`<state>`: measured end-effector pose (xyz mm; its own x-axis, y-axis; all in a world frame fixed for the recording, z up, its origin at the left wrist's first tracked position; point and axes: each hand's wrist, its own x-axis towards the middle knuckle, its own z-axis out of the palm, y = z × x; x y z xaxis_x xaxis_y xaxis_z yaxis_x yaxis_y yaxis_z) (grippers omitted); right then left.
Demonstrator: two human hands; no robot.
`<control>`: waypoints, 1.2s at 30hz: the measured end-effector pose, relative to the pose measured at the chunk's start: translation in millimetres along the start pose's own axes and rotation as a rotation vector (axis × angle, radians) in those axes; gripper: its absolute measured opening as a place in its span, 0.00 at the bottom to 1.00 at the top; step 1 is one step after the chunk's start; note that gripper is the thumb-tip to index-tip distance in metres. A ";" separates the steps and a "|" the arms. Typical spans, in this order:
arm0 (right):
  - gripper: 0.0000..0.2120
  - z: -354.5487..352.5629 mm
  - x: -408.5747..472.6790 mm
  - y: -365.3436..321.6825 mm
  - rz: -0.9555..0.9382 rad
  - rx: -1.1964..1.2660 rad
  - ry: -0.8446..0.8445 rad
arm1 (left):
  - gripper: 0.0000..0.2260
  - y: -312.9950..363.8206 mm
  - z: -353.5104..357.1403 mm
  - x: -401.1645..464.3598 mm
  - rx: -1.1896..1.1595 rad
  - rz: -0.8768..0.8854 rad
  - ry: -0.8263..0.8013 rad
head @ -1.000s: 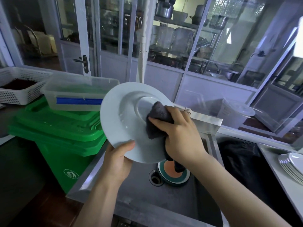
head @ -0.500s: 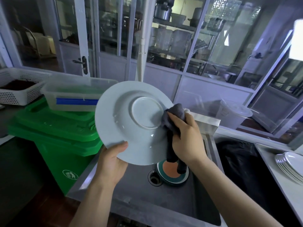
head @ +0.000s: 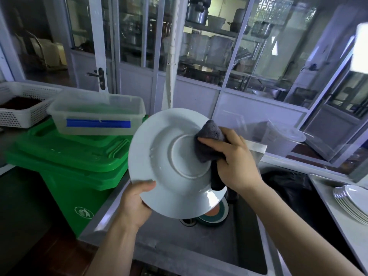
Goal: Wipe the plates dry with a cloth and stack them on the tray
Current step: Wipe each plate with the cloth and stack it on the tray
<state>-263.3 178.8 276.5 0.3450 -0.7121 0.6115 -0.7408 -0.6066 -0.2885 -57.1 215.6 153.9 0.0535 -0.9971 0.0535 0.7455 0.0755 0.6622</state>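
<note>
A white plate (head: 165,156) is held upright over the sink, its underside with the foot ring facing me. My left hand (head: 135,204) grips its lower left rim, thumb on the near face. My right hand (head: 235,162) holds a dark grey cloth (head: 209,144) and presses it against the plate's right side, over the foot ring; a tail of the cloth hangs down below the hand. A few water drops sit on the plate's left part. A stack of white plates (head: 352,202) lies on the tray (head: 328,198) at the right edge.
The steel sink (head: 169,242) below holds a round teal and orange object (head: 215,214) beside the drain. A green bin (head: 75,172) stands left, carrying a clear plastic box (head: 95,114). A white basket (head: 22,108) sits far left. Glass partitions rise behind.
The cloth moved from the plate's centre out to its right rim, then up onto the upper right by the foot ring. The plate shifted slightly in my left hand.
</note>
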 end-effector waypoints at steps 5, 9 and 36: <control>0.32 5.0 21.9 28.6 0.218 -0.066 -0.036 | 0.20 3.9 1.4 3.3 0.025 -0.019 0.017; 0.32 3.9 41.9 37.5 0.370 -0.122 -0.054 | 0.22 7.3 2.8 3.0 0.132 -0.033 -0.063; 0.23 21.2 25.7 -53.2 -0.575 -0.405 -0.298 | 0.25 5.4 12.0 -6.7 0.318 0.026 -0.049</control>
<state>-202.8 185.3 291.9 0.8386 -0.4235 0.3427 -0.5313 -0.7747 0.3429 -61.4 222.7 166.1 0.0321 -0.9940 0.1047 0.4988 0.1067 0.8601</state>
